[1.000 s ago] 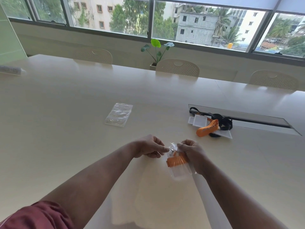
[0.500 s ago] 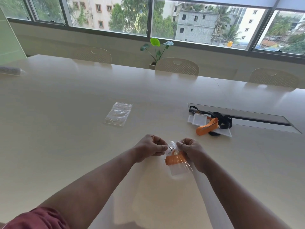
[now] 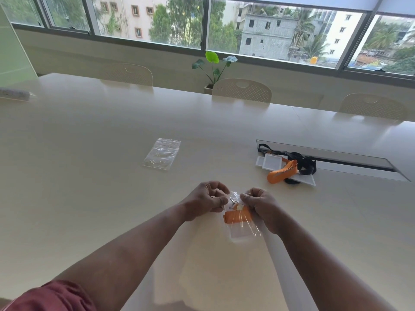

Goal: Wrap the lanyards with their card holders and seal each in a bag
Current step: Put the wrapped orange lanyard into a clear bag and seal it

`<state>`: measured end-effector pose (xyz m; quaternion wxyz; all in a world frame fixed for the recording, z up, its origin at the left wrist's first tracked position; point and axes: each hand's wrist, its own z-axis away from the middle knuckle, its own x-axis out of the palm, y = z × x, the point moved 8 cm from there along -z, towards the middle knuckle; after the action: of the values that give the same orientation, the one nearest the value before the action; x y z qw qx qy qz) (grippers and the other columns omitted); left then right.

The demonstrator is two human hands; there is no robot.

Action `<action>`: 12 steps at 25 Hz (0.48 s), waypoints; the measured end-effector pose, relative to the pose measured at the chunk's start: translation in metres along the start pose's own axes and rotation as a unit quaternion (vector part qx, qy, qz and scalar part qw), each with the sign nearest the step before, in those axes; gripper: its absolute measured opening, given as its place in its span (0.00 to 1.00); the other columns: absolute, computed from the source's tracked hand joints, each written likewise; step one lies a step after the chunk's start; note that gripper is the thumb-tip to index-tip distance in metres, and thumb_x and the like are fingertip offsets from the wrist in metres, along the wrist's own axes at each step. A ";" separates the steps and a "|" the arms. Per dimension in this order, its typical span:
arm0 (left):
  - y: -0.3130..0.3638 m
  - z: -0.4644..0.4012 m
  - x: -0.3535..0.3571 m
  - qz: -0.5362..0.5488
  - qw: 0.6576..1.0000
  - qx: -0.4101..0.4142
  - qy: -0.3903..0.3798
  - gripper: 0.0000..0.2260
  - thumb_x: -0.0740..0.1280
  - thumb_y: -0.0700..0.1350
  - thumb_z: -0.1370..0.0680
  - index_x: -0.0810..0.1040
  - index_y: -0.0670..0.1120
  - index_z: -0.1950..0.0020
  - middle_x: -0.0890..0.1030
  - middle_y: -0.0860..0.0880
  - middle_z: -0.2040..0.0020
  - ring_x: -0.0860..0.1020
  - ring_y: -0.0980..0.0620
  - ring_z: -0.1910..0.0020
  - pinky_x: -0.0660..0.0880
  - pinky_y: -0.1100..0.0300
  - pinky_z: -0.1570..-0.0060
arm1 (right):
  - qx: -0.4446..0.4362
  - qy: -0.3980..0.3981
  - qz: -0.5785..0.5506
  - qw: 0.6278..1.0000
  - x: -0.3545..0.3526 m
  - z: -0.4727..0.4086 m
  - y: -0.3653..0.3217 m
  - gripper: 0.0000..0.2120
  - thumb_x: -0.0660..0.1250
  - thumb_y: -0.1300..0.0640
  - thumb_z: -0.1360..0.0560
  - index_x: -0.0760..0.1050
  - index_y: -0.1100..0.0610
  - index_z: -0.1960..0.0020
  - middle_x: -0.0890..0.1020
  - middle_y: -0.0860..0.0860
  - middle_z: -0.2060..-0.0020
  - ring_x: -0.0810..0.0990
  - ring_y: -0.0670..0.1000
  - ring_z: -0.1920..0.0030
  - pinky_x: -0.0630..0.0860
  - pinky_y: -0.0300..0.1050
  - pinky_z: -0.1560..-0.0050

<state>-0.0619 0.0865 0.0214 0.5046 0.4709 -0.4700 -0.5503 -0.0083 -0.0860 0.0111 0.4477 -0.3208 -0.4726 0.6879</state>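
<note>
I see my left hand [image 3: 207,199] and my right hand [image 3: 260,206] held just over the bench [image 3: 89,198], close to me. Each grip is pinching one top corner of a small clear bag [image 3: 241,223]. Inside the bag sit an orange lanyard [image 3: 235,215], wrapped up, and its white card holder [image 3: 241,232]. A little metal clip [image 3: 233,201] pokes up near the bag's mouth, between my two hands.

I think this bag is filled and I am closing its top. I cannot tell if the seal is pressed shut all the way, because the plastic is clear and my fingers cover the edge.

More is left to do. On the right side of the bench there is a pile with another orange lanyard [image 3: 281,172], a black lanyard [image 3: 303,163] and white card holders [image 3: 270,161], none of them wrapped yet. Some spare clear bags [image 3: 162,154] lie flat, well apart from the pile. They look like a stack, but I cannot count them. The black straps are tangled, so I cannot count those either.
</note>
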 end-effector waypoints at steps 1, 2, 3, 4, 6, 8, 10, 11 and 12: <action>-0.001 0.000 0.000 0.003 1.000 -0.005 -0.004 0.04 0.72 0.35 0.21 0.81 0.42 0.48 0.80 0.45 0.58 0.81 0.51 0.60 0.82 0.56 0.54 | 0.002 -0.001 -0.001 1.000 0.000 0.000 0.001 0.05 0.72 0.61 0.22 0.76 0.61 0.54 0.83 0.60 0.62 0.84 0.56 0.66 0.83 0.49 0.65; -0.002 0.000 0.000 0.000 1.000 -0.010 -0.005 0.03 0.72 0.35 0.22 0.81 0.41 0.49 0.80 0.45 0.58 0.81 0.51 0.60 0.82 0.57 0.54 | 0.004 -0.002 -0.002 1.000 -0.001 0.000 0.002 0.05 0.72 0.61 0.22 0.76 0.61 0.54 0.83 0.60 0.63 0.84 0.56 0.66 0.83 0.50 0.65; -0.003 0.000 0.000 -0.006 1.000 -0.013 -0.005 0.03 0.72 0.36 0.22 0.81 0.40 0.50 0.80 0.45 0.59 0.81 0.51 0.61 0.82 0.57 0.54 | 0.004 -0.003 -0.004 1.000 -0.001 0.000 0.002 0.05 0.72 0.61 0.22 0.76 0.61 0.54 0.83 0.59 0.63 0.84 0.56 0.66 0.83 0.50 0.65; -0.003 0.000 0.000 -0.014 1.000 -0.011 -0.006 0.02 0.72 0.36 0.22 0.81 0.40 0.50 0.80 0.45 0.59 0.82 0.51 0.61 0.83 0.57 0.54 | 0.004 -0.003 -0.005 1.000 -0.002 -0.001 0.003 0.05 0.72 0.61 0.22 0.76 0.61 0.54 0.83 0.59 0.64 0.84 0.56 0.66 0.83 0.50 0.65; -0.002 0.000 0.001 -0.035 0.999 -0.002 -0.011 0.02 0.72 0.37 0.21 0.82 0.41 0.50 0.80 0.46 0.60 0.82 0.51 0.61 0.83 0.56 0.53 | 0.006 -0.003 -0.008 1.000 -0.003 -0.001 0.003 0.05 0.71 0.61 0.22 0.76 0.61 0.54 0.84 0.58 0.64 0.84 0.56 0.66 0.82 0.50 0.65; 0.000 0.001 0.000 -0.056 0.998 0.004 -0.023 0.03 0.72 0.38 0.21 0.83 0.45 0.50 0.81 0.47 0.58 0.84 0.50 0.59 0.83 0.56 0.53 | 0.007 -0.002 -0.007 1.000 -0.003 -0.002 0.004 0.05 0.71 0.61 0.22 0.76 0.60 0.54 0.84 0.58 0.65 0.84 0.56 0.66 0.82 0.49 0.65; 0.001 0.001 -0.001 -0.079 0.996 0.003 -0.031 0.03 0.72 0.39 0.21 0.84 0.47 0.50 0.81 0.47 0.56 0.85 0.49 0.58 0.83 0.57 0.53 | 0.006 0.004 0.001 1.000 -0.003 -0.003 0.004 0.06 0.72 0.61 0.22 0.76 0.60 0.55 0.83 0.57 0.65 0.83 0.55 0.67 0.82 0.49 0.66; 0.001 0.001 -0.003 -0.097 0.995 0.004 -0.030 0.03 0.73 0.40 0.21 0.84 0.47 0.50 0.81 0.46 0.55 0.85 0.49 0.58 0.83 0.57 0.54 | 0.004 0.006 0.002 1.000 -0.003 -0.003 0.004 0.06 0.72 0.61 0.22 0.76 0.60 0.56 0.82 0.57 0.65 0.83 0.55 0.68 0.82 0.49 0.66; 0.003 0.001 -0.005 -0.120 0.992 0.009 -0.024 0.01 0.74 0.41 0.22 0.84 0.45 0.50 0.82 0.45 0.54 0.85 0.50 0.59 0.83 0.58 0.55 | 0.002 0.007 0.002 1.000 -0.002 -0.004 0.004 0.06 0.72 0.61 0.22 0.76 0.59 0.56 0.82 0.58 0.65 0.83 0.55 0.67 0.82 0.49 0.65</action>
<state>-0.0622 0.0919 0.0245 0.4193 0.5150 -0.4267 -0.6139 -0.0057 -0.0872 0.0057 0.4501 -0.3260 -0.4675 0.6875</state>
